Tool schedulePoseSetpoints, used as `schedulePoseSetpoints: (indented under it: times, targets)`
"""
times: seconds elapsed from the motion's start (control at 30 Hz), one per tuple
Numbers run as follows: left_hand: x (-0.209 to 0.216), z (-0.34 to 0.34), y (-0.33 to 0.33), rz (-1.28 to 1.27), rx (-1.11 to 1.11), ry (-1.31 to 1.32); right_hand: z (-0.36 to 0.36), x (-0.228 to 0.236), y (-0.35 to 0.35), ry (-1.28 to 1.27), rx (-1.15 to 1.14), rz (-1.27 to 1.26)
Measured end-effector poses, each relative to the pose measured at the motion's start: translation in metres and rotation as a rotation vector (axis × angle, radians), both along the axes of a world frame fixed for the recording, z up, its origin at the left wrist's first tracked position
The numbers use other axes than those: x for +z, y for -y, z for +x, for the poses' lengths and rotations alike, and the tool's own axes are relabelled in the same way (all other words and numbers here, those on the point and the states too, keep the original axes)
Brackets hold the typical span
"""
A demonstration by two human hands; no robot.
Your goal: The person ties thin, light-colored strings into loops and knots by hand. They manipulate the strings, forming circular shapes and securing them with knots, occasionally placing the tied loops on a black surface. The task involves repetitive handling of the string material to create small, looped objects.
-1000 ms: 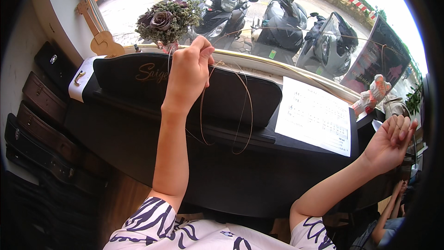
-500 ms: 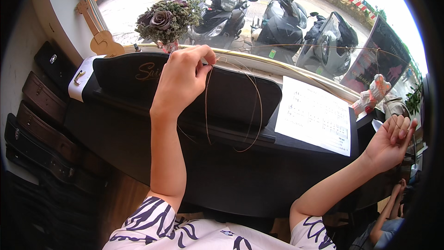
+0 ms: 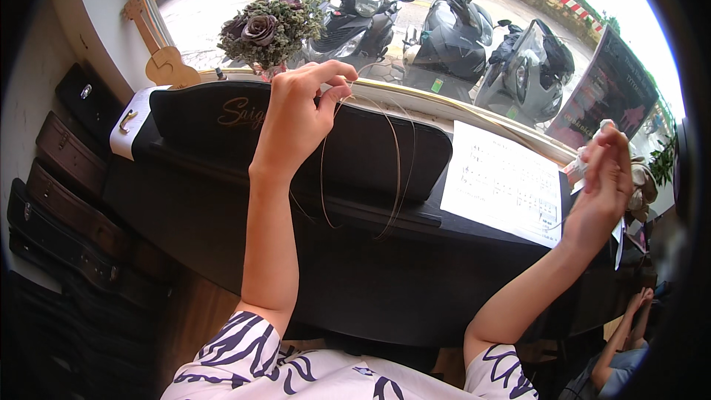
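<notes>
Head view: the left hand [image 3: 298,115] pinches the thin string [image 3: 398,150], and its loops hang in front of the black stand [image 3: 431,152]. The right hand [image 3: 600,196] is up, right of the stand; I cannot tell if it holds any string.

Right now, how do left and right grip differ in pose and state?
Hold: left grip has the thin looped strand near its thumb tip; whether right grip holds anything isn't clear.
Fingers: left's curl toward the thumb; right's point mostly up.
Place: left shows against the black panel; right is right of the sheet music.
Shared: both are bare.
</notes>
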State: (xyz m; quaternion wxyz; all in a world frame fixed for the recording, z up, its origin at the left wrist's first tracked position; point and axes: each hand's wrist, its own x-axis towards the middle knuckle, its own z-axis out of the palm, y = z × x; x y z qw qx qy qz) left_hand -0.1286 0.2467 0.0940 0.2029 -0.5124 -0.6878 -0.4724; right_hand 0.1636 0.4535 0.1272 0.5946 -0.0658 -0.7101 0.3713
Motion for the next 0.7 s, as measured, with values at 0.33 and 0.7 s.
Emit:
schedulePoseSetpoints:
  times: [0.33, 0.7]
  targets:
    - [-0.003, 0.0, -0.005, 0.051, -0.005, 0.109, -0.079, -0.018, 0.06, 0.55, 0.18, 0.116]
    - [-0.002, -0.001, -0.001, 0.034, -0.076, 0.192, -0.087, -0.02, 0.07, 0.693, 0.182, 0.084]
